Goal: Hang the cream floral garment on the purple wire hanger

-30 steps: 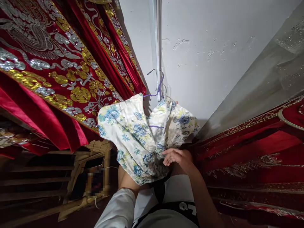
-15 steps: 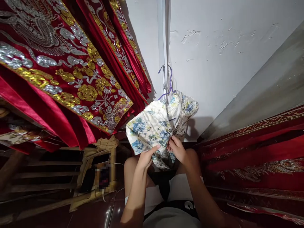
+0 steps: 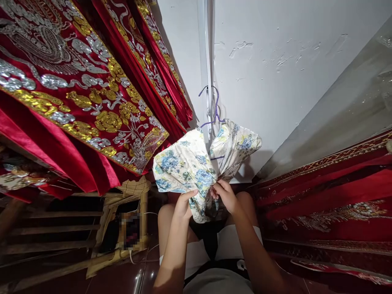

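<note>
A white floral blouse [image 3: 186,165] with blue flowers and green leaves is on a purple hanger [image 3: 217,108] in front of the wall. My left hand [image 3: 184,204] pinches the lower part of the blouse, thumb on top. Close beside it, my right hand [image 3: 225,195] grips the front edge near the overlap, its fingers curled into the cloth. Below the hands the hem hangs bunched over my lap. The fingertips of both hands are partly hidden by fabric.
Red embroidered cloths [image 3: 110,118] with gold and silver sequins hang at the left. More red fabric [image 3: 330,204] stands at the right. A bamboo stool [image 3: 101,245] holding a blurred phone-like object [image 3: 132,232] is at lower left. Behind rises a white wall [image 3: 260,81].
The blouse is spread wider, its left sleeve lower and further left. Both hands have shifted slightly left while keeping hold of the cloth. The view has moved a little.
</note>
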A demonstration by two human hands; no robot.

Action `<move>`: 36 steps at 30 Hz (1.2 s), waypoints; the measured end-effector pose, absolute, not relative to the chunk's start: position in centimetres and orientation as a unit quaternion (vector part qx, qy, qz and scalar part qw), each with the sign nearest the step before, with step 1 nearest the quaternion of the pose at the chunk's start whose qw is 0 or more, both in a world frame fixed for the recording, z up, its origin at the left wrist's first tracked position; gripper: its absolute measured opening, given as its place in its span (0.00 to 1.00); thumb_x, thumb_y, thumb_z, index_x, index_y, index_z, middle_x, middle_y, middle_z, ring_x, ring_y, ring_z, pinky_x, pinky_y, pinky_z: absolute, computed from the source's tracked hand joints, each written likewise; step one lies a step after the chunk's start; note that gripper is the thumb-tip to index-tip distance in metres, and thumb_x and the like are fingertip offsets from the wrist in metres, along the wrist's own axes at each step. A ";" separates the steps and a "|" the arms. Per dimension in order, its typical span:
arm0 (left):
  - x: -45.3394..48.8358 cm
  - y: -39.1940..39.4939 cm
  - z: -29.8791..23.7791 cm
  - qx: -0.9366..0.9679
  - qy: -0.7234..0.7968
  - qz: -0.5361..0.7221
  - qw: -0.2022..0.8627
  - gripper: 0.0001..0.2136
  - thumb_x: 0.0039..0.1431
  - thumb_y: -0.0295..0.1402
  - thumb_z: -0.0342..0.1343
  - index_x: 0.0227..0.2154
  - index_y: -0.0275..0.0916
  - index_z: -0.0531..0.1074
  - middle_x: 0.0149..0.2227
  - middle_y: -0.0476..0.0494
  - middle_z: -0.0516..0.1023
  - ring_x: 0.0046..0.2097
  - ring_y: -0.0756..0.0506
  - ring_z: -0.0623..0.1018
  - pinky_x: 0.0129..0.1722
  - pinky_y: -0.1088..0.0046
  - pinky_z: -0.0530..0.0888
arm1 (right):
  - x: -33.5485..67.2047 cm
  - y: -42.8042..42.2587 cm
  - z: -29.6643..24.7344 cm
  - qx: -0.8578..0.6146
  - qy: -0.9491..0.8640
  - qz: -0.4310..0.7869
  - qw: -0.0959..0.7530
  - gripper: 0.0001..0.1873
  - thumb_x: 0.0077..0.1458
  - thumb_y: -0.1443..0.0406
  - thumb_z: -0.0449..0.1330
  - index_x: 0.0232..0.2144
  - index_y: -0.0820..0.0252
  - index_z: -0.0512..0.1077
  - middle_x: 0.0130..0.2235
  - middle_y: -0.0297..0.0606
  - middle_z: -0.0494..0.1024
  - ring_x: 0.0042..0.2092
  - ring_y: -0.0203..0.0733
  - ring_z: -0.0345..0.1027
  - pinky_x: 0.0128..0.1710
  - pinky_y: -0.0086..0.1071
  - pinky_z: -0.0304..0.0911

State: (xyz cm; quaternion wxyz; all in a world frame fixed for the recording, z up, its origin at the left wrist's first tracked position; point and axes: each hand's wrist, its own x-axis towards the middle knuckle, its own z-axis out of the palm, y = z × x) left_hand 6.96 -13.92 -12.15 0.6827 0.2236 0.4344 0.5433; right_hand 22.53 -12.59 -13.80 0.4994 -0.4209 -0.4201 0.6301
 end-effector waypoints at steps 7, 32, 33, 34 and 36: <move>5.7 -12.4 -14.8 0.188 0.500 0.644 0.548 0.17 0.44 0.41 0.67 0.37 0.43 0.74 0.43 0.42 0.81 0.54 0.36 0.79 0.55 0.59 0.75 | 23.8 -14.1 -13.4 -0.419 -0.350 0.643 0.537 0.17 0.49 0.55 0.64 0.19 0.56 0.65 0.19 0.32 0.66 0.21 0.34 0.54 0.22 0.32 0.46; 9.6 -12.5 -21.0 0.647 0.445 0.435 0.440 0.11 0.62 0.36 0.56 0.26 0.38 0.67 0.28 0.49 0.70 0.32 0.48 0.71 0.33 0.74 0.67 | 23.7 -6.2 -0.4 -0.399 -0.447 0.499 0.626 0.14 0.56 0.58 0.61 0.26 0.62 0.75 0.16 0.30 0.68 0.20 0.31 0.54 0.21 0.30 0.46; 9.4 -12.2 -20.7 0.660 0.440 0.423 0.437 0.10 0.61 0.35 0.56 0.26 0.38 0.66 0.27 0.49 0.70 0.32 0.48 0.71 0.34 0.74 0.67 | 23.4 -6.1 0.0 -0.392 -0.443 0.498 0.634 0.14 0.57 0.58 0.60 0.26 0.62 0.75 0.16 0.30 0.68 0.20 0.31 0.53 0.21 0.29 0.47; 9.1 -11.9 -20.2 0.676 0.434 0.412 0.430 0.09 0.61 0.33 0.56 0.26 0.38 0.67 0.27 0.49 0.70 0.32 0.48 0.71 0.35 0.74 0.68 | 23.2 -6.1 0.2 -0.386 -0.446 0.498 0.636 0.14 0.57 0.58 0.60 0.26 0.61 0.75 0.16 0.29 0.68 0.19 0.31 0.53 0.21 0.29 0.47; 8.7 -11.2 -18.2 0.705 0.418 0.406 0.404 0.04 0.59 0.30 0.58 0.29 0.37 0.71 0.31 0.47 0.74 0.35 0.47 0.74 0.39 0.71 0.71 | 23.0 -6.4 0.0 -0.377 -0.472 0.493 0.627 0.15 0.59 0.57 0.59 0.26 0.61 0.74 0.17 0.29 0.68 0.19 0.31 0.53 0.21 0.29 0.48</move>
